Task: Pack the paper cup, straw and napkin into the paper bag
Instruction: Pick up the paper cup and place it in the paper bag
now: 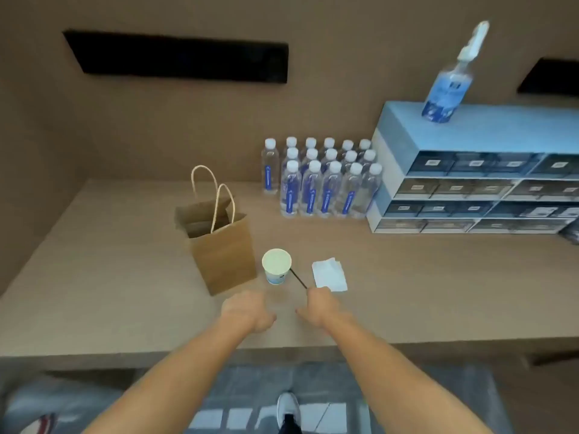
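Note:
A brown paper bag (224, 255) with twisted paper handles stands open on the tan table (109, 277). Just right of it stands a white paper cup (277, 266), upright and open-topped. A thin dark straw (298, 278) runs from the cup's right side down to my right hand (319, 306), whose fingers are closed on its near end. A white napkin (329, 274) lies flat beside that hand. My left hand (247, 311) hovers in front of the bag and cup, fingers curled, holding nothing.
Several water bottles (319, 183) stand in rows at the back of the table. A blue drawer unit (476, 173) sits at the right, with a blue spray bottle (448, 86) on top. The table's front edge is just below my wrists.

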Demonstrator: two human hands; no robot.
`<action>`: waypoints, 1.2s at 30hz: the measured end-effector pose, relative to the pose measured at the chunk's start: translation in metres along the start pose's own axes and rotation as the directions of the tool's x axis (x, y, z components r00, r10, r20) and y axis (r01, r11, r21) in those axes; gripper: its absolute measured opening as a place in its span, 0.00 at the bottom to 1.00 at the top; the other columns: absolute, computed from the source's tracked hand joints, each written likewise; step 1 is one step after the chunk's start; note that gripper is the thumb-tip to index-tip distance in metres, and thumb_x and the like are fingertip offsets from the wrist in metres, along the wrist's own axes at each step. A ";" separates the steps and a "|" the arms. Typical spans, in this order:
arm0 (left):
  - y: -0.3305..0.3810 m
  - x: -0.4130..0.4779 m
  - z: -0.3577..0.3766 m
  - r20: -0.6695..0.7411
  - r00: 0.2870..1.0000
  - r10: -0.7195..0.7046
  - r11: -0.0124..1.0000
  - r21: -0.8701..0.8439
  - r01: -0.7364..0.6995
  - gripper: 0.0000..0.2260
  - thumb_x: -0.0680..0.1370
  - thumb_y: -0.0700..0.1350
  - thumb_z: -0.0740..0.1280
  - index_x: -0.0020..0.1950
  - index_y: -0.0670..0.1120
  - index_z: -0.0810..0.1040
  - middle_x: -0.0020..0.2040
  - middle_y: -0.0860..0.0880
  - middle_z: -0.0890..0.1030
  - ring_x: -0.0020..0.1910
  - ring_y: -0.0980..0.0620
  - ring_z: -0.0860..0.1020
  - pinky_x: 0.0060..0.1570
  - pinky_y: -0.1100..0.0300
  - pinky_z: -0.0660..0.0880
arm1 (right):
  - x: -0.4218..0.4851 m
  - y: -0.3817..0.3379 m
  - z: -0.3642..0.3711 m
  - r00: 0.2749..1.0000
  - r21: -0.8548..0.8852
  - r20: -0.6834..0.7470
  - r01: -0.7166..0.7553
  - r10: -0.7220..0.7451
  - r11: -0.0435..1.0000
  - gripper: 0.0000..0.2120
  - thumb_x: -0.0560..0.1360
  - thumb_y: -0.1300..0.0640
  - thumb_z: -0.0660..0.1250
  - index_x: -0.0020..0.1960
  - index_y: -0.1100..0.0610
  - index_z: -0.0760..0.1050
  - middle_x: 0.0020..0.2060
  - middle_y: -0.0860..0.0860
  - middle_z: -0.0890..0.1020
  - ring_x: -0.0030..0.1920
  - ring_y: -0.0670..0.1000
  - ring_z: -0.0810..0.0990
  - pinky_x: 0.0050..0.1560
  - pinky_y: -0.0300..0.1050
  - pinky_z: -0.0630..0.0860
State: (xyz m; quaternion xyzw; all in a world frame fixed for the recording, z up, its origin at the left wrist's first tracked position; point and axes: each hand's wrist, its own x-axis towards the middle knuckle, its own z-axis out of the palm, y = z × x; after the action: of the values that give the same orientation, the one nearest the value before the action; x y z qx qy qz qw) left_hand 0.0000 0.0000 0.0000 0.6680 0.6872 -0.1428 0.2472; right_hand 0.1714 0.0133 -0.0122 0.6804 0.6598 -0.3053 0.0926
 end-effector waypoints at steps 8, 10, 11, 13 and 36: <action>-0.005 0.066 0.010 -0.030 0.991 -0.131 0.941 -0.318 0.115 0.24 0.75 0.61 0.63 0.66 0.51 0.67 0.60 0.44 0.80 0.58 0.40 0.77 0.54 0.49 0.77 | 0.073 0.009 0.006 0.990 0.288 -0.027 0.137 -0.135 0.948 0.18 0.74 0.53 0.66 0.62 0.53 0.70 0.43 0.51 0.77 0.42 0.58 0.81 0.35 0.49 0.82; -0.005 0.077 0.009 -0.047 0.989 -0.140 0.897 -0.428 0.107 0.23 0.74 0.61 0.65 0.65 0.53 0.66 0.58 0.44 0.81 0.56 0.39 0.79 0.51 0.50 0.77 | 0.084 0.001 0.001 0.978 0.450 -0.055 0.205 -0.203 0.869 0.25 0.72 0.55 0.69 0.67 0.46 0.68 0.44 0.44 0.76 0.45 0.51 0.79 0.30 0.38 0.76; -0.004 0.080 0.008 -0.064 0.989 -0.135 0.869 -0.487 0.087 0.22 0.74 0.59 0.66 0.65 0.54 0.66 0.58 0.45 0.81 0.56 0.40 0.79 0.51 0.50 0.77 | 0.088 -0.003 -0.002 0.971 0.514 -0.067 0.229 -0.228 0.827 0.26 0.70 0.56 0.71 0.66 0.45 0.69 0.46 0.42 0.78 0.48 0.51 0.79 0.27 0.33 0.73; -0.002 0.084 0.003 -0.090 0.989 -0.118 0.804 -0.593 0.042 0.21 0.74 0.55 0.70 0.65 0.55 0.69 0.57 0.47 0.82 0.56 0.44 0.80 0.55 0.52 0.77 | 0.095 -0.010 -0.008 0.970 0.610 -0.064 0.224 -0.234 0.760 0.26 0.68 0.55 0.73 0.64 0.46 0.72 0.52 0.45 0.80 0.50 0.53 0.80 0.22 0.33 0.73; -0.074 -0.039 -0.150 -0.599 0.798 0.063 0.959 -0.185 -0.214 0.26 0.71 0.46 0.74 0.66 0.52 0.68 0.53 0.52 0.81 0.54 0.47 0.77 0.52 0.51 0.77 | -0.021 -0.151 -0.289 0.700 -0.075 -0.145 0.697 -0.699 0.713 0.28 0.62 0.52 0.73 0.55 0.42 0.61 0.44 0.50 0.78 0.35 0.51 0.80 0.30 0.47 0.79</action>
State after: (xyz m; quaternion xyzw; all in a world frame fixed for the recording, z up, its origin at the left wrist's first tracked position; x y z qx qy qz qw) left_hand -0.0956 0.0406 0.1363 0.6924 0.6909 0.1747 0.1126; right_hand 0.1133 0.1656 0.2709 0.4018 0.8756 -0.2561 -0.0790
